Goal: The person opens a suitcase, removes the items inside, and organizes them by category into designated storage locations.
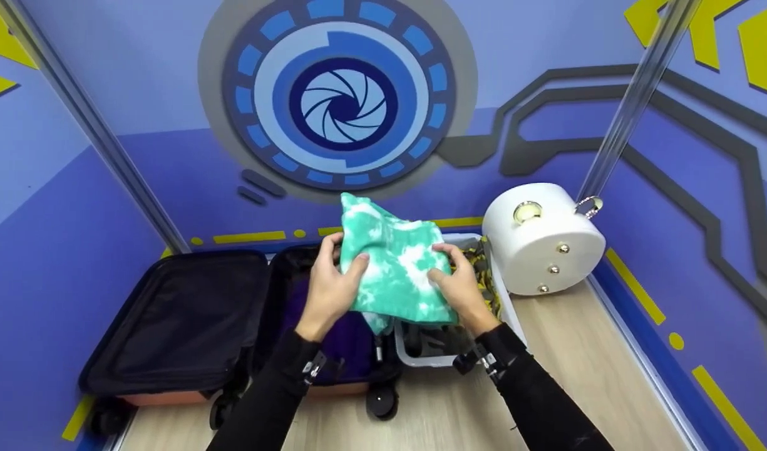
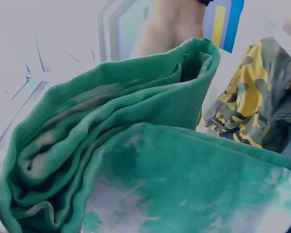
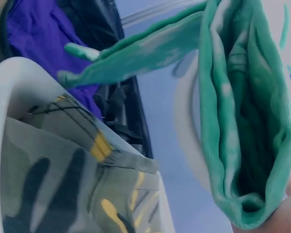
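As the left hand (image 1: 333, 285) and right hand (image 1: 461, 285) each grip one side, one green-and-white cloth (image 1: 399, 269), folded in layers, is held up above the suitcase and bin. Suitcase (image 1: 189, 326), one: open flat, dark lining, orange shell, black wheels; purple fabric (image 3: 43, 43) in its right half. White bin (image 1: 436, 361), one: just right of the suitcase, containing camouflage clothing (image 2: 250, 92), yellow-patched. White case (image 1: 536, 244), one: gold-coloured fittings, beside the bin. Wood-look floor (image 1: 577, 369); blue wall (image 1: 170, 175) behind.

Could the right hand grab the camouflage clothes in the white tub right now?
Probably not without letting go first: the right hand is holding the green-and-white cloth, though the camouflage clothes look close by in the open white tub.
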Available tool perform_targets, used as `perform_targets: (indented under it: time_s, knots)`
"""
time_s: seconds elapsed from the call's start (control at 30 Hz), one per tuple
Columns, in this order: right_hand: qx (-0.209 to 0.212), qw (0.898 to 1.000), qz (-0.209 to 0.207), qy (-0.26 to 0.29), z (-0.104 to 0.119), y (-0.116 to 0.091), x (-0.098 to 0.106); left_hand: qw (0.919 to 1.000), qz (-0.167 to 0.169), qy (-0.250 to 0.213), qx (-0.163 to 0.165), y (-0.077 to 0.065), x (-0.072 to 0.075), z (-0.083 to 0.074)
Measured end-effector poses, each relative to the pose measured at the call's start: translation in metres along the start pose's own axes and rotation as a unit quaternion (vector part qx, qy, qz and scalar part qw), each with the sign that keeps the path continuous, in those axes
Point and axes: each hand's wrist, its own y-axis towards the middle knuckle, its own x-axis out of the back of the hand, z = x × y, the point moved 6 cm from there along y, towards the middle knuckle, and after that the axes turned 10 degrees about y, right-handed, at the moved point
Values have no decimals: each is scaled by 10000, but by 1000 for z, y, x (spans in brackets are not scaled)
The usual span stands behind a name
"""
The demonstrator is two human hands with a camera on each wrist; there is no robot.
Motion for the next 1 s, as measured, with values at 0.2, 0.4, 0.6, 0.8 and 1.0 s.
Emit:
perform_targets:
  time_s: [0.2,0.4,0.6,0.8,1.0]
  knots:
    - [246,9988,-421,14,19,-2,32,9941,740,-798,-9,7,-24,2]
    - [478,9964,-699,-5,38,-5,63,9873,1176,-1027,-295,8,-45,2]
    - [590,9937,-953,-29,61,-16,86,9752,1634,-1358,-616,5,-61,-8]
    - [886,9886,-1220,-41,89,-27,98,9617,1888,-1820,-795,6,-69,-22]
    - [1021,9845,-1317,-555,91,-24,106,9649,1877,-1788,-412,14,-82,-3]
